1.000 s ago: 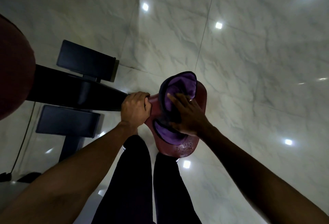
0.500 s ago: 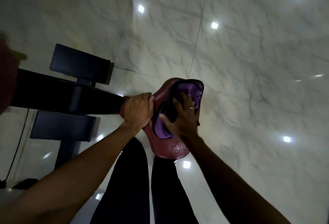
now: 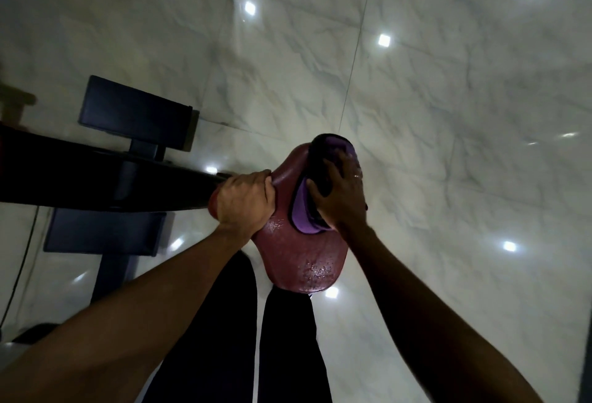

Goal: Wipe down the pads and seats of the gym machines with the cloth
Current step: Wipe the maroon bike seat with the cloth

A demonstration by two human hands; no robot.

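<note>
Cloth (image 3: 302,216), soft & floppy, lies on far part of wet, prob slick seat (image 3: 304,258) under flat-pressing R hand (image 3: 339,200); L hand (image 3: 243,200) grips seat's left edge, likely best hold.

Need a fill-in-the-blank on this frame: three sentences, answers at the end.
1. The right hand presses a ____ cloth onto the maroon seat.
2. The left hand holds no cloth; it grips the ____ by its edge.
3. The seat's uncovered near end glistens and looks ____.
Missing words: purple; seat; wet.
</note>
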